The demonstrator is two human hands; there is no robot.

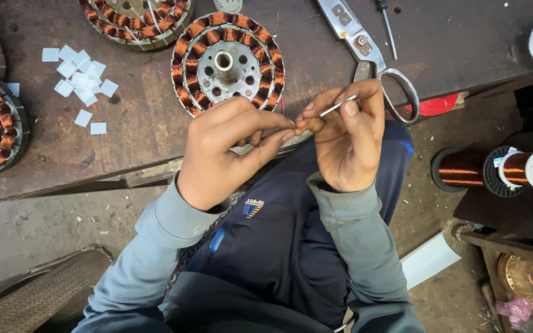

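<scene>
Thin white sleeving tube (338, 106), smooth and stiff-looking, is pinched between the thumb and forefinger of the right hand (345, 140); its long axis runs from 8 o'clock up to 2 o'clock, the free end pointing toward the steel scissors (371, 54). The left hand (226, 151) meets the right one fingertip to fingertip at the tube's lower end, both hands closed together just over the near edge of the worn dark wooden bench (137, 123). I cannot tell whether the left fingers grip the tube itself or a fine wire at its end.

At 12 o'clock from the hands lies a round stator (227, 61), a grey perforated metal hub ringed by glossy copper-wire coils. Another coiled stator (137, 18) sits at 11 o'clock. A loose scatter of small white paper squares (80, 77) lies at 10 o'clock. At 3 o'clock rests a spool of shiny copper wire (501, 168) with a white plastic core, its axis lying level.
</scene>
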